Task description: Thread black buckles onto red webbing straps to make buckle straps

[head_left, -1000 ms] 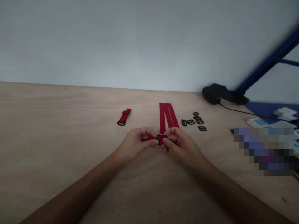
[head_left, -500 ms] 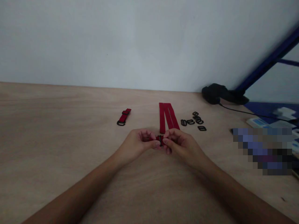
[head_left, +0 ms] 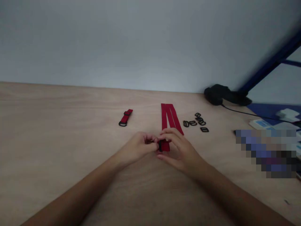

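Observation:
Between my hands is a short red strap (head_left: 166, 146) threaded through a black slide buckle (head_left: 160, 146). My left hand (head_left: 137, 148) is closed, pinching the strap on the buckle's left side. My right hand (head_left: 184, 152) has thumb and fingers apart around the strap's right end, with the fingertips close to the buckle; whether they touch it I cannot tell. Just beyond the hands lie several flat red straps (head_left: 172, 117), partly covered by my right fingers. To the left rests another red strap piece (head_left: 125, 117) fitted with a black slider and a black ring (head_left: 122, 124).
Several loose black buckles and rings (head_left: 199, 121) lie right of the straps on the wooden table (head_left: 58, 125). A dark object (head_left: 218, 94) with a cable stands near the wall. At the right edge are white-and-blue packages (head_left: 261, 124) and a pixelated area.
My right hand has loosened its pinch and its fingers have spread, baring more of the strap's right end. My left hand keeps its pinch. The view has shifted slightly.

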Available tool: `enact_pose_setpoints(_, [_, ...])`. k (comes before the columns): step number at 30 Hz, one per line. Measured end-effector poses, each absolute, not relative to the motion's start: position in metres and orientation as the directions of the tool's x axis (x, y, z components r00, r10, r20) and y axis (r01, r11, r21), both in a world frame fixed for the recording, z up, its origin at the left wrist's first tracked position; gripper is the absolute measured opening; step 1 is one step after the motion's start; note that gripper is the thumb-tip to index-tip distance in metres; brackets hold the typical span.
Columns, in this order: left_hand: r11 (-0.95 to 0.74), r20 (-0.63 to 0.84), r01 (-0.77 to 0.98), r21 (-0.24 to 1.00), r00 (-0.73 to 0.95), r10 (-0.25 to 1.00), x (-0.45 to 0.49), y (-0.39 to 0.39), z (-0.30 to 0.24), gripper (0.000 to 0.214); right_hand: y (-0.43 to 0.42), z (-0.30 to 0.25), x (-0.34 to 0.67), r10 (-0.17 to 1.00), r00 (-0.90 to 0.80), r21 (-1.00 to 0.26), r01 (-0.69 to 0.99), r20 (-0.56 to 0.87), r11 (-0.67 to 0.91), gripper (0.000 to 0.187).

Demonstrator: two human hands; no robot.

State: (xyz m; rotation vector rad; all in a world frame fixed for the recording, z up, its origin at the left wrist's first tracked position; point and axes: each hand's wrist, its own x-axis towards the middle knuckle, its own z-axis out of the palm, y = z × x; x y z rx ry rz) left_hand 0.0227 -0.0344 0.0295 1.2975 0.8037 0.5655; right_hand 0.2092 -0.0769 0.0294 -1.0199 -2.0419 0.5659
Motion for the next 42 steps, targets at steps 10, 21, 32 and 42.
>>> enact_pose_setpoints(10, [0.369,-0.222,-0.110,0.923,0.631,0.744,0.017,-0.034,0.027,0.010,-0.076,0.036,0.215,0.807,-0.428,-0.641,0.495,0.408,0.587,0.014])
enact_pose_setpoints(21, [0.505,-0.205,-0.285,0.815,0.673,0.711,0.017,-0.034,0.028,0.021,-0.071,0.027,0.219,0.866,-0.401,-0.694,0.532,0.299,0.486,0.027])
enact_pose_setpoints(32, [0.613,-0.223,-0.379,0.693,0.695,0.683,0.018,-0.033,0.026,0.020,-0.075,0.029,0.218,0.875,-0.327,-0.658,0.577,0.357,0.484,0.024])
enact_pose_setpoints(42, [0.516,-0.202,-0.315,0.797,0.666,0.718,0.026,-0.034,0.016,0.027,-0.076,0.028,0.212,0.867,-0.426,-0.494,0.714,0.258,0.497,0.035])
